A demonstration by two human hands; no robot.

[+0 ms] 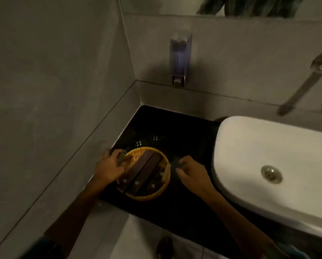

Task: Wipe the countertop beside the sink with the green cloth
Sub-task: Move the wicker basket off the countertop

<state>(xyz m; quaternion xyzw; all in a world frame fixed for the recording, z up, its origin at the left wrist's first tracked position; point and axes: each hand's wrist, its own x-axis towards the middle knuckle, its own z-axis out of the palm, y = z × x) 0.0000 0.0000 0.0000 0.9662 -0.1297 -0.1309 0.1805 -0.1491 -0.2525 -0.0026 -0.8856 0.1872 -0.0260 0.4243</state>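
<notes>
The black countertop [167,128] lies left of a white sink [268,156]. A round yellow wicker basket [147,194] stands on it near the front, holding dark brown rectangular packets [143,171]. My left hand [109,168] grips the basket's left rim. My right hand [192,174] sits just right of the basket, its fingers closed on a small dark bunch that looks like the green cloth [176,162], pressed near the counter. The light is dim and the cloth's colour is hard to make out.
Grey walls close in the counter at the left and back. A soap dispenser [180,60] hangs on the back wall. A chrome tap [306,85] reaches over the sink from the right. The counter's front edge drops to a pale floor [137,240].
</notes>
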